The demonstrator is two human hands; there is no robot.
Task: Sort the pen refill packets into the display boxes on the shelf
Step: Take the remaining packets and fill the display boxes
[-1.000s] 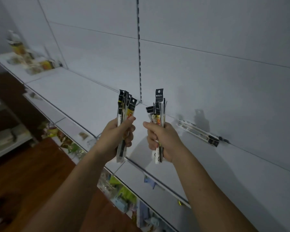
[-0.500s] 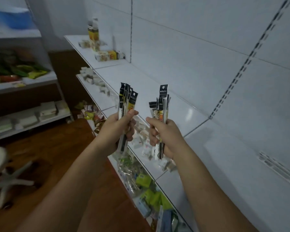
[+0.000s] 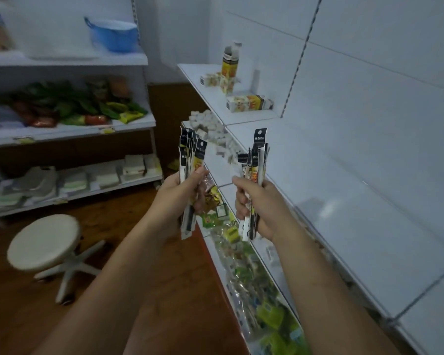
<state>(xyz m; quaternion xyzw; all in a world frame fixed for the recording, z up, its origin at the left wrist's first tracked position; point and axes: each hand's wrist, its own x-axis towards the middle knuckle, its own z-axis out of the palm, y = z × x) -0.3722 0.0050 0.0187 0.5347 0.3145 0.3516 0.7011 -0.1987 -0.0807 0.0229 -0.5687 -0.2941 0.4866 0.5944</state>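
Observation:
My left hand (image 3: 176,198) grips a bunch of pen refill packets (image 3: 191,152), black-topped with yellow labels, held upright. My right hand (image 3: 260,203) grips a second upright bunch of refill packets (image 3: 255,160). Both bunches are in front of the white shelf (image 3: 318,190) on my right. Further along that shelf lies a yellow and white display box (image 3: 249,103) on its side, with another upright box (image 3: 230,63) and small cartons (image 3: 214,80) behind it.
A white round stool (image 3: 45,243) stands on the wooden floor at left. Shelves at the far left hold green snack bags (image 3: 87,106) and stacked paper goods (image 3: 105,175). Lower shelves on my right hold erasers (image 3: 215,134) and green packets (image 3: 254,272).
The view has swung left along the shelf, bringing the display boxes and the stool into sight. Both hands still hold their bunches in the same upright pose.

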